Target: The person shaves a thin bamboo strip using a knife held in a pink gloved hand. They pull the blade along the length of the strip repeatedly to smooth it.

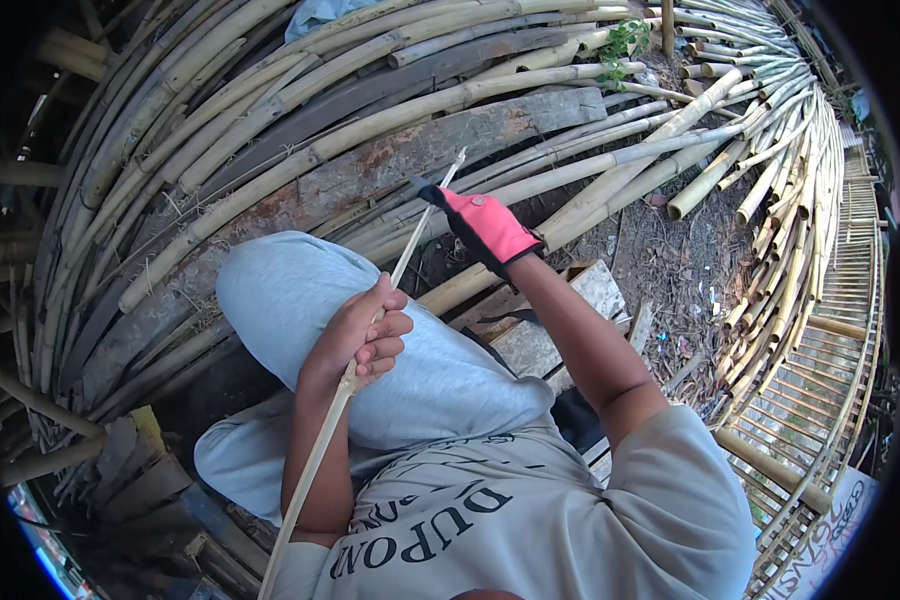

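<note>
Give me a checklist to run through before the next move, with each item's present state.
1. Left hand closed around the bamboo strip: ok, fingers wrap it.
2. Right hand covered: ok, it wears a pink and black glove.
3. Left hand covered: not ok, it is bare.
4. Grey tip beside the right hand clear of the strip: cannot tell, the glove hides how they meet.
5. Strip's far end clear of the bamboo poles: cannot tell, it overlaps them in this single view.
6. Strip's near end free: cannot tell, it runs past the lower edge.
</note>
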A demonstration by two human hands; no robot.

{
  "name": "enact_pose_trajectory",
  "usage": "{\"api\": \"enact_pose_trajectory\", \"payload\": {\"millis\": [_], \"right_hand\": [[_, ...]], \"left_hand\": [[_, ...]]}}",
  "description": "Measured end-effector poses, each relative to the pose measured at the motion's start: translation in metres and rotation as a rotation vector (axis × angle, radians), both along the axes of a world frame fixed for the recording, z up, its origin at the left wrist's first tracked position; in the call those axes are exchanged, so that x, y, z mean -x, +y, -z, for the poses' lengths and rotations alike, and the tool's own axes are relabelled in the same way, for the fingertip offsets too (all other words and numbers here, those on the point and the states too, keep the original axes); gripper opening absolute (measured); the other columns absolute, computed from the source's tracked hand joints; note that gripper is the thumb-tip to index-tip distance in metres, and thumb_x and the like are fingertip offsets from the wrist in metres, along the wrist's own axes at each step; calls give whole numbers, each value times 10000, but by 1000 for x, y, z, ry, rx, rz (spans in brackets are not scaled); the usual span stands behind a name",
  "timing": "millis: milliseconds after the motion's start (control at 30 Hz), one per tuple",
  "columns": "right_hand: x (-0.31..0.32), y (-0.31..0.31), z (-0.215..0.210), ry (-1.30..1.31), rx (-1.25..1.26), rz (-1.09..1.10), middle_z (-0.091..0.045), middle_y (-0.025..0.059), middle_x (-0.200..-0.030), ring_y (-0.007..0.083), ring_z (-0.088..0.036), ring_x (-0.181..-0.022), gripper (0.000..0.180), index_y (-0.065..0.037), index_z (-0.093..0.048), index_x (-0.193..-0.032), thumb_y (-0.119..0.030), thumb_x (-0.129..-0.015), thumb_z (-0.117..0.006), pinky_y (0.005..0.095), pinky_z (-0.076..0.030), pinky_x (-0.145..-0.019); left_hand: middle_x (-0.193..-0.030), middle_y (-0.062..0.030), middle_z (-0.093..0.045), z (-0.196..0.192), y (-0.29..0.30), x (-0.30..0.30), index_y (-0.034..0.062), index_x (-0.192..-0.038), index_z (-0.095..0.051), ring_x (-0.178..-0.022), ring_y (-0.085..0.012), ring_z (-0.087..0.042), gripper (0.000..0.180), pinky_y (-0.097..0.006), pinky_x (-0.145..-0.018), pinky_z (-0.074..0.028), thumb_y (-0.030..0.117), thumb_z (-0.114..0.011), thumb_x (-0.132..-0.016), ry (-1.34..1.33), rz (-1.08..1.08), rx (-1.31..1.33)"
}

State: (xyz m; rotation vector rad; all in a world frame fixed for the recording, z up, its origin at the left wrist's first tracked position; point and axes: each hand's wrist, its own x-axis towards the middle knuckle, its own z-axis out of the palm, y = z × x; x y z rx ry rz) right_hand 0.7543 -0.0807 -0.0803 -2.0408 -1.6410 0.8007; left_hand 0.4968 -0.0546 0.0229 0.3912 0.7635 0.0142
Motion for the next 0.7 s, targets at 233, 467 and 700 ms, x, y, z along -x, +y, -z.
{"api": "enact_pose_trajectory", "payload": {"millis": [233, 467, 700], "right_hand": [[29, 15, -12, 32, 75, 11, -662, 228, -865, 393, -668, -787, 404, -230, -527, -1425, -235, -1027, -454, 480, -517, -681], [53, 29, -4, 849, 285, 316, -501, 29, -608, 137, -479, -457, 444, -81, -613, -907, -502, -1012, -516, 350, -380, -407], [55, 63, -10, 817, 408, 358, -504, -9, -626, 107, -463, -489, 393, -132, -625, -942, -509, -1007, -533, 302, -362, -436]], "left_hand": [[-536, 73, -360, 6, 0, 45, 115, -961, -429, -317, -13, -364, 373, -182, -252, -331, 453, -360, -1104, -81, -156, 67], [-543, 99, -313, 0, -10, 80, 140, -935, -426, -339, 15, -282, 391, -172, -276, -232, 502, -413, -1082, 67, -90, -212], [-530, 104, -314, 1, -13, 87, 120, -985, -472, -334, 18, -279, 393, -169, -277, -230, 496, -414, -1084, 86, -184, -169]]}}
